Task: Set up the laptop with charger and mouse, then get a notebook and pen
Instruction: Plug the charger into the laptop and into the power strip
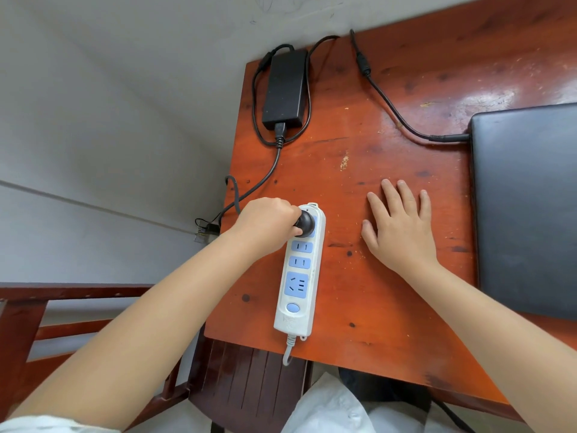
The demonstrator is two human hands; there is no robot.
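The left hand (265,221) has its grip curled tight around a round black plug (305,224), which sits at the far-end socket of the white power strip (299,270); whether the plug is fully seated can't be made out, since the fingers cover part of it. The right hand (401,228) is just to the right of the power strip, lying flat on the worktop (359,145) with its fingers spread and nothing in them. The strip itself lies lengthwise on the worktop near its left edge, with blue sockets in a row, three of them bare below the plug, plus a round blue button near the close end where its pale cord (288,348) drops off the near edge. A black cable (265,179) runs from around the left hand's side of the strip, dips past the worktop's left edge and comes back up to the black charger brick (284,89), which lies well beyond the power strip at the far left corner. From the brick, a second black cable (390,104) loops along the far edge and then crosses to the right, ending in a connector that meets the left side of the closed dark laptop (527,207). The laptop sits well to the right of the power strip, past the right hand. Left of the strip, off the worktop, there's a grey wall and a dark wooden chair (249,385) below the near edge.
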